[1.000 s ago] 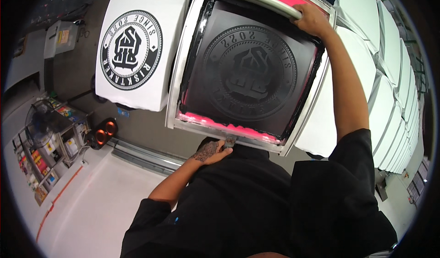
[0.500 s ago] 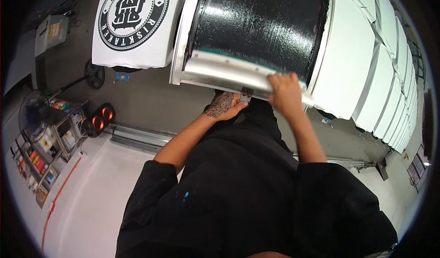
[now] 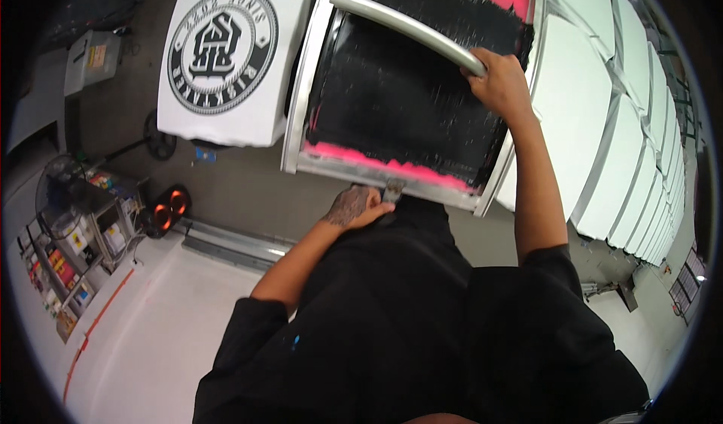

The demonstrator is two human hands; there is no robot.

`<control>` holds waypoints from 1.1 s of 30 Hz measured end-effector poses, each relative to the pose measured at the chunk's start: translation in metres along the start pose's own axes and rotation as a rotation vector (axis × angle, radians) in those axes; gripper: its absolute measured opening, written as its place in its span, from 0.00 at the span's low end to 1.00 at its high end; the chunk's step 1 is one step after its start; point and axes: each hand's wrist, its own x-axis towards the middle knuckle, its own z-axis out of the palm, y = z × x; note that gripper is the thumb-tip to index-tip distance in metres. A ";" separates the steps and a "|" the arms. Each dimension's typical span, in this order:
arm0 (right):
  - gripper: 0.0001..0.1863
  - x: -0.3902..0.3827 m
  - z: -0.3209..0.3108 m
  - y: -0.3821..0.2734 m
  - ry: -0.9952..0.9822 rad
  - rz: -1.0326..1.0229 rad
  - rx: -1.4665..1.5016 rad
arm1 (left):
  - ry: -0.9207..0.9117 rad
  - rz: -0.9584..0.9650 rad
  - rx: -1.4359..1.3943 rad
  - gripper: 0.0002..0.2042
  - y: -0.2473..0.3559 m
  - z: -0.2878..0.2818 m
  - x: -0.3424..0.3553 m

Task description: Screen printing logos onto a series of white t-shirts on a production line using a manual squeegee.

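Note:
A screen-printing frame (image 3: 292, 126) with silvery metal edges lies in front of me. Black ink (image 3: 407, 100) covers most of its mesh, with pink strips showing along the near and far ends. My right hand (image 3: 502, 85) is closed round the right end of a long metal squeegee (image 3: 410, 26), which slants across the far half of the mesh. At the middle of the near edge, my left hand (image 3: 357, 204) has its fingers and thumb against a small metal bracket (image 3: 393, 190). The fingertips of that hand are partly hidden.
Left of the frame hangs a white shirt (image 3: 275, 115) with a round black print. Several white shirts (image 3: 576, 123) fan out on the right. Further left are a shelf of supplies (image 3: 98, 232), a fan (image 3: 64, 190) and a device with two glowing orange rings (image 3: 169, 211).
My right hand has carried the squeegee from the near end to the far half of the mesh. The near pink strip is now uncovered. My left hand stays at the bracket.

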 end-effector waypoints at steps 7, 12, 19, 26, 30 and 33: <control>0.18 0.097 0.004 0.066 0.146 -0.136 -0.276 | 0.321 -0.076 -0.150 0.21 0.051 -0.093 0.016; 0.22 0.041 0.070 0.059 0.219 -0.158 -0.331 | 0.813 0.405 0.203 0.18 0.061 -0.162 0.070; 0.25 -0.050 0.002 -0.004 -0.059 -0.092 -0.068 | 0.928 0.483 1.019 0.31 0.105 -0.237 0.080; 0.21 -0.139 -0.031 -0.005 -0.035 0.177 -0.220 | 0.688 0.512 0.797 0.19 0.057 -0.200 0.033; 0.17 -0.201 0.004 0.001 -0.102 0.325 -0.107 | 0.638 0.403 0.733 0.18 0.011 -0.161 0.005; 0.16 -0.223 0.015 -0.028 -0.103 0.390 -0.109 | 0.598 0.346 0.703 0.18 0.003 -0.143 -0.015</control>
